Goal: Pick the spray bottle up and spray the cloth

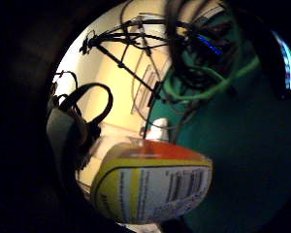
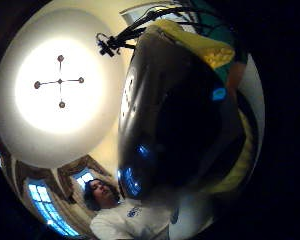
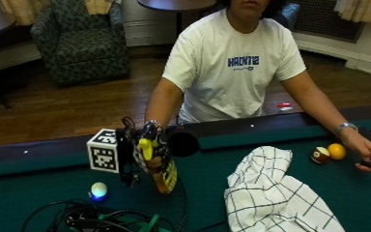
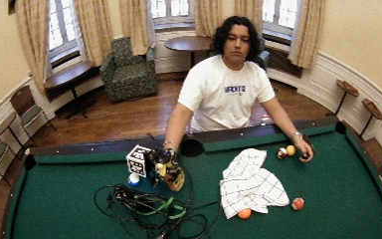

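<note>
The yellow-labelled plastic spray bottle (image 3: 163, 171) sits in the black-gloved right hand (image 3: 148, 150), fingers curled round its upper body, lifted and tilted above the green felt pool table (image 3: 44, 193). The white checked cloth (image 3: 272, 193) lies at about three o'clock from it. It looks rigid, light and smooth, so I'd hold high near the neck, forefinger free for the trigger.

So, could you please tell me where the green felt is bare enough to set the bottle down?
Bare felt lies between the yellow-labelled spray bottle and the white checked cloth. The tangle of black and green cables crowds the near left.
</note>
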